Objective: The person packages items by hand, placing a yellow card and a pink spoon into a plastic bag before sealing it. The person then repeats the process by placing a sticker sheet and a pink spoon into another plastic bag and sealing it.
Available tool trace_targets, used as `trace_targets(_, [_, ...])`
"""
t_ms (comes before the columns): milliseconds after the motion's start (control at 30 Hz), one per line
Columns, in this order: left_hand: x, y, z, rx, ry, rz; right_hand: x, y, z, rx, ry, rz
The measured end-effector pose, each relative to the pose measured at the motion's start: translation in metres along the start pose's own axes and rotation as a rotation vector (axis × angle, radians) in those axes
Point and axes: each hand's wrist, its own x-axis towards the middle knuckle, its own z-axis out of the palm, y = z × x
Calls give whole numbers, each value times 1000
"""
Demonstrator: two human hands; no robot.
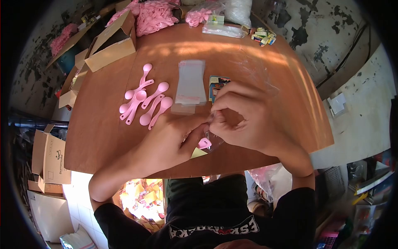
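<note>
- Loose pink spoons (pixel 162 86), about seven, lie in a loose cluster, some overlapping; these look not yet bagged.
- Beside them, flat clear sleeves (pixel 190 79) form a stack, apparently unused.
- The left hand (pixel 166 135) is narrow, its thumb and forefinger pinched near the top of a clear bag (pixel 215 142).
- A pink handle (pixel 205 143) shows at that bag, just below the fingers, with a yellow paper (pixel 198 153) beside it. This piece seems partway through packing; whether the bag is sealed, I cannot tell.
- The right hand (pixel 244 114) is narrow too, fingertips meeting the left's at the bag's top, partly hiding printed cards (pixel 215 85) behind it.
- As for the surface, the brown wooden table (pixel 99 124) has a curved far edge and sunlit streaks.
- Around it, left to right: a printed carton (pixel 56 159) low down, an open cardboard box (pixel 111 56) at the table's far left, a container of colourful packets (pixel 145 197) below the near edge, a heap of pink items (pixel 155 18) at the back, small yellow boxes (pixel 263 37), and a wall (pixel 331 25) with peeling paint.
</note>
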Motion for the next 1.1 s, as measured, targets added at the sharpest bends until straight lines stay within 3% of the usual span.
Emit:
trace_targets(100, [-10, -15, 8, -42, 50, 8, 5, -2, -21, 131, 39, 109])
trace_targets(200, [-13, -17, 16, -465, 287, -60, 11, 18, -52, 507, 217, 220])
trace_targets(267, [-10, -22, 13, -592, 317, -2, 21, 45, -98, 736, 57, 129])
trace_targets(333, [-4, -34, 13, -682, 328, 53, 17, 84, -119, 1313, -105, -24])
trace_targets(400, [-4, -40, 14, -671, 328, 5, -7, 157, -130, 1401, -146, 351])
trace_targets(467, [-1, -41, 16, -725, 328, -29, -65, 228, -127, -367, -205, 593])
trace_targets(533, [0, -47, 14, -738, 345, -96, -81, 244, -111, -929, -67, 776])
trace_targets(567, [1, -50, 14, -741, 371, -93, -79, 244, -109, -932, -79, 752])
trace_targets(633, [1, -55, 17, -719, 403, -103, -73, 211, -89, -659, 302, 405])
trace_targets(667, [1, -56, 18, -720, 407, -122, -53, 168, -74, -387, 260, 572])
trace_targets(733, [3, -59, 18, -740, 428, -77, -32, 125, -50, 40, -2, 507])
trace_targets(800, [3, -58, 17, -677, 438, -101, -12, 76, -27, 160, -261, 277])
trace_targets(867, [3, -58, 18, -635, 454, -105, -2, 41, 5, 195, -210, 170])
trace_targets(1033, [1, -60, 13, -662, 419, -121, 16, 24, 36, 268, -165, 252])
trace_targets(1100, [1, -65, 14, -683, 453, 54, 27, 22, 28, 231, 5, 94])
